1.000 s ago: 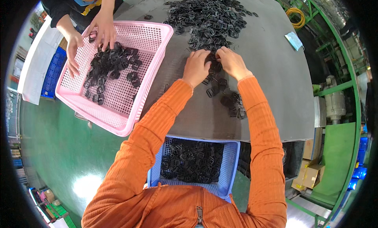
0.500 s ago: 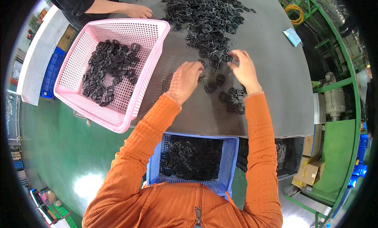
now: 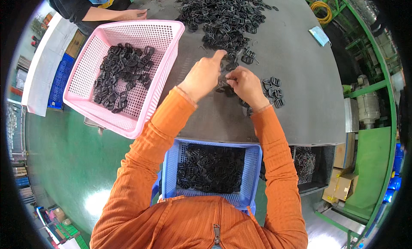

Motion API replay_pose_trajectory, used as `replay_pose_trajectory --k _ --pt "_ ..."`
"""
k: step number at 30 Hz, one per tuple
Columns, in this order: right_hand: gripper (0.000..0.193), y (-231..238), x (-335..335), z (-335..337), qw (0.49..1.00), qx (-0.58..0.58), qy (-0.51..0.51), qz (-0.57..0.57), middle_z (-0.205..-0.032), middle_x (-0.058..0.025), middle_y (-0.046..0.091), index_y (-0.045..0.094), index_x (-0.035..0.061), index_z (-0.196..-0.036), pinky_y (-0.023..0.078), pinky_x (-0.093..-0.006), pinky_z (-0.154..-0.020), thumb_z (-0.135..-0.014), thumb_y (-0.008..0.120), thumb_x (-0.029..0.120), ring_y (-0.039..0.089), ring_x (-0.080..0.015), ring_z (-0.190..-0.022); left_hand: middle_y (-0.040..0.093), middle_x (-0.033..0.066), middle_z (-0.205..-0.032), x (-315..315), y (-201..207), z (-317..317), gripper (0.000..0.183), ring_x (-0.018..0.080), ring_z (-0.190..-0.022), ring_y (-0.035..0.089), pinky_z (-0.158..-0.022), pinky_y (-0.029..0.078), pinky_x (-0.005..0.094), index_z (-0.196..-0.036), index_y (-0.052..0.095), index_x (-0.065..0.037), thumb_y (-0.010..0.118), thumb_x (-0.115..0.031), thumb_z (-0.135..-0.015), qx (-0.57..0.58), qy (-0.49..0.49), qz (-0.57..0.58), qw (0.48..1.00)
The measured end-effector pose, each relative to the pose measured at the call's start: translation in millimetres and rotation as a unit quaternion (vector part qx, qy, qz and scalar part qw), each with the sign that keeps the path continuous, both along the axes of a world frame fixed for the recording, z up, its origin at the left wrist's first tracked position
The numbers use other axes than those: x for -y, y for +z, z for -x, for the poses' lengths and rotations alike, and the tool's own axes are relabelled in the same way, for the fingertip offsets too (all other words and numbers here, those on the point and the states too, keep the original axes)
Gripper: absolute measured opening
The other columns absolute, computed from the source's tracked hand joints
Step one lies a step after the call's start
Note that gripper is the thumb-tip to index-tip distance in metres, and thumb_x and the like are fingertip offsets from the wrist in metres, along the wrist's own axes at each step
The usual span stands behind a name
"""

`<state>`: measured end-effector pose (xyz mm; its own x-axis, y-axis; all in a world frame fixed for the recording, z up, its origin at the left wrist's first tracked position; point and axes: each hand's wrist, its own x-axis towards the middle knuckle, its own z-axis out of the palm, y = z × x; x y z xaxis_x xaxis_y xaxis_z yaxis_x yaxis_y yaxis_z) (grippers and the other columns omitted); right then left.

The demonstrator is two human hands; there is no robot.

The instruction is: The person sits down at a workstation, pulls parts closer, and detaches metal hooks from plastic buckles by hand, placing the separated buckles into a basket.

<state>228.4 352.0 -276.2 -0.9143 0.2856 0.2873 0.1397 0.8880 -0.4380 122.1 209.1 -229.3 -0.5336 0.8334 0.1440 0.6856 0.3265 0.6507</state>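
Note:
A heap of black plastic buckles [image 3: 227, 21] spreads over the far middle of the grey table, with thin wire hooks scattered around its edge. At its near end my left hand [image 3: 201, 77] has its index finger pointing toward the heap and its other fingers curled under. What those fingers hold, if anything, is hidden. To its right, my right hand [image 3: 246, 88] is closed in a pinch over a few loose dark pieces; what lies between its fingertips is too small to make out. Just right of that hand lies a small group of buckles [image 3: 274, 92].
A pink basket [image 3: 124, 27] partly filled with black buckles stands on the left. A blue basket [image 3: 171, 163] of buckles sits below the table's near edge. Across the table are another person's hands [image 3: 136, 14]. A face mask [image 3: 318, 36] lies far right. A black crate [image 3: 326, 163] stands below right.
My right hand has moved left and nearer, from spread fingers to a pinch. My left hand has shifted slightly, its index finger now extended. The co-worker's near hand has drawn left.

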Motion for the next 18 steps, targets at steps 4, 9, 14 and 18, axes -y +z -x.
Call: replay_pose_trajectory --k 4,9,14,18 --pt "0.019 29 5 -15 0.987 0.003 -0.006 0.159 -0.090 -0.0102 0.063 0.067 0.0049 -0.095 0.049 -0.0336 -0.072 -0.077 0.063 0.009 0.062 -0.0243 -0.079 0.065 0.0141 -0.081 -2 -11 18 0.052 0.0280 -0.078 0.065 -0.068 0.048 0.0361 -0.124 0.042 -0.005 0.051 0.002 -0.073 0.057 -0.026 0.000 0.998" --pt "0.018 41 27 -21 0.978 -0.011 0.012 0.209 -0.084 -0.0114 0.062 0.067 0.0039 -0.093 0.048 -0.0319 -0.069 -0.078 0.066 0.013 0.061 -0.0226 -0.075 0.061 0.0086 -0.085 -4 -6 24 0.061 0.0100 -0.064 0.051 -0.053 0.042 0.0249 -0.128 0.034 -0.002 0.049 0.004 -0.070 0.268 -0.060 0.076 0.959" --pt "0.015 35 34 -22 0.995 -0.061 0.017 0.073 -0.075 -0.0089 0.060 0.066 0.0039 -0.087 0.046 -0.0324 -0.061 -0.076 0.067 0.015 0.060 -0.0248 -0.067 0.058 0.0109 -0.096 -8 -2 18 0.063 0.0071 -0.057 0.045 -0.048 0.037 0.0186 -0.132 0.028 -0.003 0.051 0.004 -0.074 0.490 -0.028 -0.001 0.871" --pt "0.013 24 38 -20 0.990 -0.079 0.006 0.113 -0.072 -0.0080 0.062 0.064 0.0017 -0.084 0.045 -0.0300 -0.055 -0.078 0.066 0.013 0.058 -0.0207 -0.057 0.059 0.0112 -0.096 -10 -28 23 0.063 0.0077 -0.061 0.050 -0.047 0.037 0.0172 -0.133 0.027 -0.004 0.055 0.000 -0.077 0.580 -0.027 -0.047 0.813"
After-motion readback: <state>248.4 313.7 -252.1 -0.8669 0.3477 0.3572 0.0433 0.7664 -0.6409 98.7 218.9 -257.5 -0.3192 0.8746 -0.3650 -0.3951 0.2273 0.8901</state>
